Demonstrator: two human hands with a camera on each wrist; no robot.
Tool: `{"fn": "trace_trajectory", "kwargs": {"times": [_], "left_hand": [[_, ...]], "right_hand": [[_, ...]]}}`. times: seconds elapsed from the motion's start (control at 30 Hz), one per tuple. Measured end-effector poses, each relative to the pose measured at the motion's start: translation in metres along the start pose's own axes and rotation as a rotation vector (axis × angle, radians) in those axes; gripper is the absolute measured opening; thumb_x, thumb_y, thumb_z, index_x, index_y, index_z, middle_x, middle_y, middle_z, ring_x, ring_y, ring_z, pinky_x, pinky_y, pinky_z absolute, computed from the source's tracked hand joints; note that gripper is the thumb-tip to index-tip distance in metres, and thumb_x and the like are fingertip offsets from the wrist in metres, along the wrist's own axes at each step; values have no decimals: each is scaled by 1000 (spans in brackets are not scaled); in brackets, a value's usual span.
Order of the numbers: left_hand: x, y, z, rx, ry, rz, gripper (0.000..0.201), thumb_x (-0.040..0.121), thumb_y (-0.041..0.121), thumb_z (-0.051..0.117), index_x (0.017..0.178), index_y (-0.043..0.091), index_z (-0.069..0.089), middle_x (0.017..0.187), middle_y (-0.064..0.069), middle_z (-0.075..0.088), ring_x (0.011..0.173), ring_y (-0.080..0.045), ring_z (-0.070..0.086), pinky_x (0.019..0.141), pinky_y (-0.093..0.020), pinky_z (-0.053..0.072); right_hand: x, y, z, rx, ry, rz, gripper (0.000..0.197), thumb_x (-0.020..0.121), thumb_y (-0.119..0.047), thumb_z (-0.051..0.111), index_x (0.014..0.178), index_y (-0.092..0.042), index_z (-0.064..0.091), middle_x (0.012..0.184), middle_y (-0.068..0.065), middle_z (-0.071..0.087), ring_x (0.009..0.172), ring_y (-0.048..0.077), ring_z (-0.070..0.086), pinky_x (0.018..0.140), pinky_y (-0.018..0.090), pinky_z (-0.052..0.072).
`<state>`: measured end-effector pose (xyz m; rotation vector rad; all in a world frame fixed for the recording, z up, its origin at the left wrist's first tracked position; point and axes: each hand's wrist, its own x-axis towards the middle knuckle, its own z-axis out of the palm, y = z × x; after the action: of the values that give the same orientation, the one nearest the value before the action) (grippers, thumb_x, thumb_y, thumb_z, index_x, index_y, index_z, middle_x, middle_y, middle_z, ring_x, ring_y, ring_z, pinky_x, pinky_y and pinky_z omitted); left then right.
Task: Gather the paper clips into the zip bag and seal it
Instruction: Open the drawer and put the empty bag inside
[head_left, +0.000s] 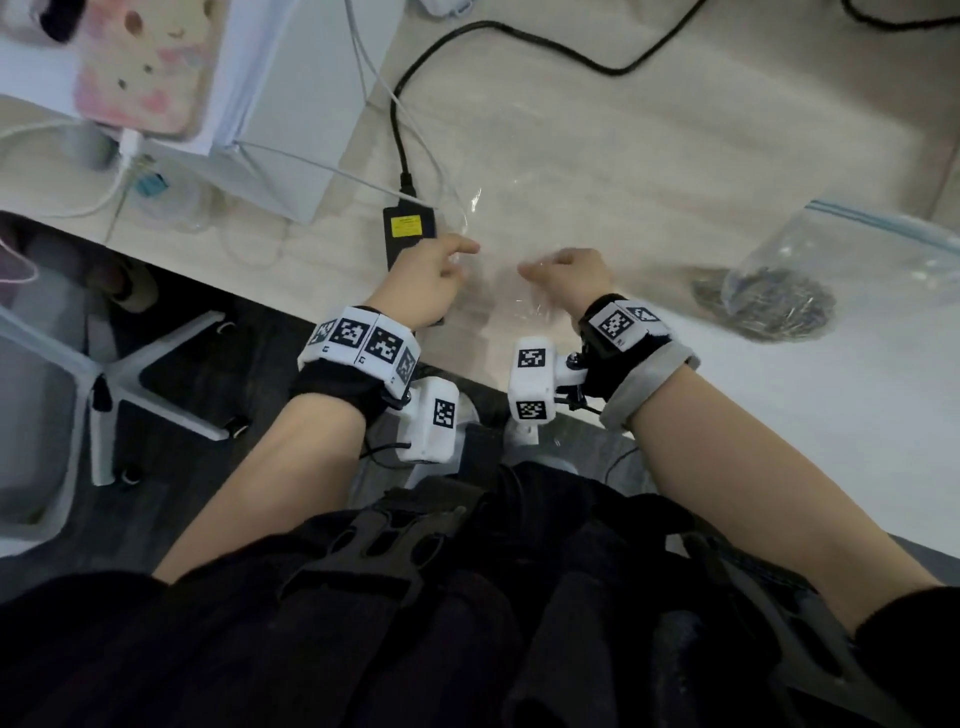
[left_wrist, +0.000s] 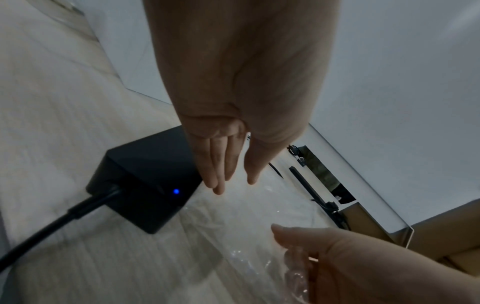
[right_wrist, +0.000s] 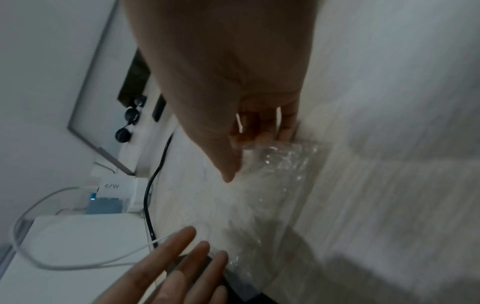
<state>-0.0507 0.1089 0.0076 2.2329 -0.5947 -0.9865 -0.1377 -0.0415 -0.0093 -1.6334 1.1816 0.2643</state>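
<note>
the right hand (head_left: 566, 280) pinches a thin see-through plastic bag (head_left: 493, 234) lying flat on the pale wood bench (head_left: 649, 156), likely to hold it for opening. the left hand (head_left: 426, 283) hovers at its 9 o'clock edge, fingers (left_wrist: 221, 164) straight and together, holding nothing. the pile of small grey paper clips (head_left: 769, 306) sits at 3 o'clock, partly under a second clear zip bag with a blue strip (head_left: 857, 254). the thin bag's opening is too blurry to find.

Black power brick (head_left: 409, 235) lying flat near the desk (head_left: 675, 156) edge, blue light glowing, black cable (head_left: 519, 36) snaking away. White box (head_left: 306, 104) beside it, white cables (head_left: 311, 166) across. Chair base (head_left: 119, 379) on the floor below.
</note>
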Motion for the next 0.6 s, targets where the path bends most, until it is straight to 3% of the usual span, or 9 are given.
{"fn": "trace_trajectory", "kwargs": {"times": [0.03, 0.1, 0.2, 0.27, 0.37, 0.43, 0.5, 0.6], "left_hand": [[-2, -2, 2, -30, 13, 7, 37, 92, 6, 43, 125, 18, 54, 128, -9, 54, 106, -21, 58, 74, -18, 48], [-7, -5, 4, -117, 71, 15, 33, 92, 4, 46, 123, 11, 56, 126, -9, 58, 110, -20, 58, 88, -22, 47], [-23, -8, 8, -254, 218, -5, 28, 93, 10, 51, 120, 7, 57, 114, -7, 62, 106, -16, 58, 98, -32, 46], [-34, -6, 11, -327, 313, -21, 32, 94, 19, 52, 123, 7, 54, 106, -2, 60, 100, -14, 58, 93, -32, 50], [-51, -3, 14, -459, 395, -26, 40, 95, 28, 51, 129, 7, 48, 106, 1, 59, 95, -9, 57, 84, -17, 48], [-64, -2, 16, -525, 457, 14, 32, 92, 29, 55, 117, 9, 55, 100, -2, 64, 89, -9, 60, 82, -24, 49], [-79, -4, 18, -582, 549, 56, 8, 88, 14, 59, 96, 14, 62, 84, -2, 66, 76, -6, 63, 77, -24, 51], [-100, -16, 19, -563, 618, 68, 22, 84, 3, 60, 80, 24, 61, 73, 0, 64, 72, -13, 63, 74, -26, 52]], "right_hand": [[-2, 2, 1, 82, 9, -27, 24, 81, -14, 76, 66, -17, 58, 68, 0, 59, 70, 21, 57, 72, 31, 44], [-6, 6, -1, 238, 85, -122, 32, 76, 3, 72, 61, -18, 52, 63, 0, 54, 61, 18, 51, 62, 30, 45], [-24, 5, -10, 367, 78, -307, 37, 78, 16, 57, 63, -16, 44, 72, 0, 54, 64, 14, 52, 55, 20, 51], [-39, 4, -16, 376, -39, -412, 41, 81, 18, 55, 63, -16, 40, 82, 1, 61, 72, 14, 60, 59, 19, 54], [-62, 4, -24, 402, -327, -511, 41, 75, 18, 60, 62, -15, 38, 84, 3, 68, 70, 14, 67, 65, 23, 56], [-70, 3, -23, 374, -466, -539, 42, 73, 23, 58, 66, -14, 39, 81, 2, 70, 69, 14, 70, 66, 23, 55], [-77, 0, -20, 283, -537, -527, 43, 75, 26, 60, 73, -14, 43, 80, 2, 71, 69, 12, 71, 67, 21, 54], [-85, -3, -15, 200, -580, -474, 30, 82, 6, 70, 90, -18, 53, 88, 4, 72, 74, 8, 71, 75, 22, 55]]}}
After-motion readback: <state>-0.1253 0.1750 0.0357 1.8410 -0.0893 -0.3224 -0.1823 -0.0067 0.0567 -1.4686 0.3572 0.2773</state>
